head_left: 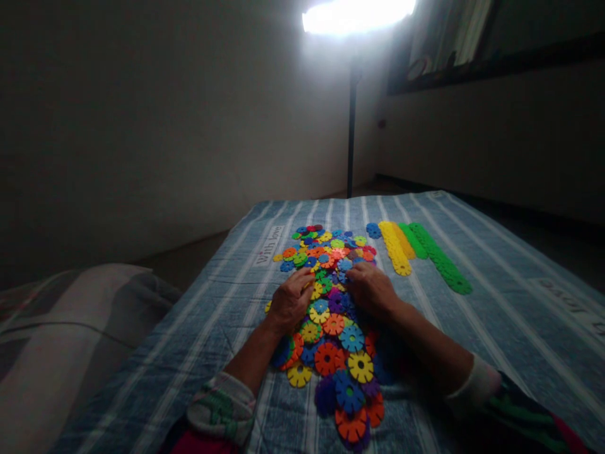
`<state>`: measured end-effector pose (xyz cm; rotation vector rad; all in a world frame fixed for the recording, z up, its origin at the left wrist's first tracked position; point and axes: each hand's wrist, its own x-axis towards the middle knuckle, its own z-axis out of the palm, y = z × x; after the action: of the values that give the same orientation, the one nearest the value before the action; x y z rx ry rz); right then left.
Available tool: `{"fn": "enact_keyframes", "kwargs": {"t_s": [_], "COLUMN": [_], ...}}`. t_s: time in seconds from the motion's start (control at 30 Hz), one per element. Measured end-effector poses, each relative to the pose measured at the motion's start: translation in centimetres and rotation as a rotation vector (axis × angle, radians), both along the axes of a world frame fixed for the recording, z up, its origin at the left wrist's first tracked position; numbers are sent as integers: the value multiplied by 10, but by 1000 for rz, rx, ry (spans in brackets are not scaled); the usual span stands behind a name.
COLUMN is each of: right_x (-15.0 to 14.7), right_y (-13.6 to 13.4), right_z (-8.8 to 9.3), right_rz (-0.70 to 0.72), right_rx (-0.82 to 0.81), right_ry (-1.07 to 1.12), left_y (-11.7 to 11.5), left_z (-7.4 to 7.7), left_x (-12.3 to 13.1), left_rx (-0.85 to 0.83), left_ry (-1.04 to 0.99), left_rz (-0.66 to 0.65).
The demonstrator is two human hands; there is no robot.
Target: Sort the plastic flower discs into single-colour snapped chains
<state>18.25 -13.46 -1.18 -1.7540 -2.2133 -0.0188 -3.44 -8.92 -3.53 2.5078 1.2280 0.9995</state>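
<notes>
Between the left hand (290,299) and right hand (372,288), set apart, lie heaped discs (330,325); I can't tell if either hand holds one. Pick each gently.

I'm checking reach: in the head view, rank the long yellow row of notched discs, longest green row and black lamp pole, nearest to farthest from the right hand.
1. Long yellow row: just right.
2. Longest green row: farther right.
3. Black lamp pole: far ahead.
</notes>
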Motion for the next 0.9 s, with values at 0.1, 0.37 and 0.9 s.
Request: {"fn": "enact_keyframes", "kwargs": {"t_s": [0.1,0.37,0.9], "right_x": [-11,-46,27], "right_y": [-5,-28,-12], "right_z": [3,13,48], "right_rz": [105,374,-104], "right_rx": [-9,-84,-260], "right_ry": [-15,-43,-130], "left_y": [0,4,2], "left_z": [1,-1,-1], "left_x": [0,-2,1], "left_rx": [17,28,53], "left_ry": [-3,-25,-100], "left_rz": [4,7,22]}}
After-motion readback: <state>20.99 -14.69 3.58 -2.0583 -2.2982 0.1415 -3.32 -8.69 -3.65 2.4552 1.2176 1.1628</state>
